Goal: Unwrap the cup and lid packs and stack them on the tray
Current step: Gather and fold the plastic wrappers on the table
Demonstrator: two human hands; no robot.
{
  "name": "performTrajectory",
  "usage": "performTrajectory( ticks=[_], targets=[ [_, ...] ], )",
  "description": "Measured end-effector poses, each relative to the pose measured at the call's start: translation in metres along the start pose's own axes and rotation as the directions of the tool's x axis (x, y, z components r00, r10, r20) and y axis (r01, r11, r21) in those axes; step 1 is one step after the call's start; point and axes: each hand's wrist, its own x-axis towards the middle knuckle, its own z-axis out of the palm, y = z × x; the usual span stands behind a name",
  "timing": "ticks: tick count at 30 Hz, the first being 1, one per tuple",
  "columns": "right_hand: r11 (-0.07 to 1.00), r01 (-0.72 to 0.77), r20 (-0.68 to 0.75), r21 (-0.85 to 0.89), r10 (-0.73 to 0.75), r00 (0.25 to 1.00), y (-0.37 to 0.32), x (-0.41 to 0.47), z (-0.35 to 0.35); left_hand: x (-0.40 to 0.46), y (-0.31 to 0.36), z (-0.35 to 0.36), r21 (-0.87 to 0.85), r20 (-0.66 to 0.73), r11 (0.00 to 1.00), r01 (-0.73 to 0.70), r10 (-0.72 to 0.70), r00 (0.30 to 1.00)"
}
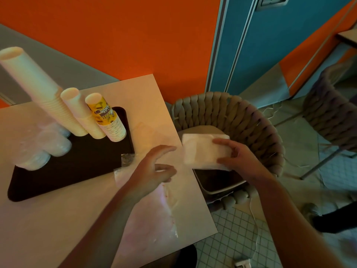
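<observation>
A dark tray point(77, 161) lies on the table point(48, 219). On it stand a tall white cup stack point(34, 86), a shorter white stack point(77, 111) and a yellow printed stack point(108, 118), all upside down. Clear lid stacks point(44, 147) sit on the tray's left end. My right hand point(237, 157) grips a white wrapped pack point(202, 151) over the chair seat, just off the table's right edge. My left hand point(154, 171) hovers with fingers spread above the table, near the pack. Empty clear wrap point(154, 215) lies under my left forearm.
A woven chair point(241, 117) stands right of the table, with a dark tray or box point(216, 180) on its seat. A second chair point(332, 105) is farther right. An orange wall and a blue door are behind. Tiled floor lies below.
</observation>
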Motion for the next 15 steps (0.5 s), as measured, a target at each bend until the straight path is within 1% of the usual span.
performTrajectory(
  ticks=[2, 4, 6, 11, 15],
  targets=[
    [0.999, -0.047, -0.104, -0.024, 0.044, 0.994, 0.021, 0.011, -0.008, 0.0, -0.011, -0.003, 0.056, -0.07, 0.998, 0.007, -0.003, 0.998],
    [0.986, -0.097, -0.192, -0.139, 0.069, 0.979, 0.041, 0.022, -0.015, -0.002, -0.023, -0.007, 0.082, -0.121, 0.996, 0.047, -0.037, 0.992],
    [0.95, -0.16, -0.235, -0.268, 0.097, 0.967, 0.057, 0.03, -0.021, -0.004, -0.035, -0.01, 0.112, -0.151, 0.988, 0.102, -0.085, 0.985],
    [0.879, -0.178, -0.131, -0.442, 0.133, 0.982, 0.088, 0.046, -0.018, -0.012, -0.063, -0.014, 0.148, -0.195, 0.967, 0.205, -0.175, 0.965],
    [0.824, -0.214, -0.09, -0.525, 0.196, 0.976, 0.098, 0.062, -0.011, -0.019, -0.074, -0.02, 0.18, -0.231, 0.949, 0.258, -0.214, 0.949]
  ],
)
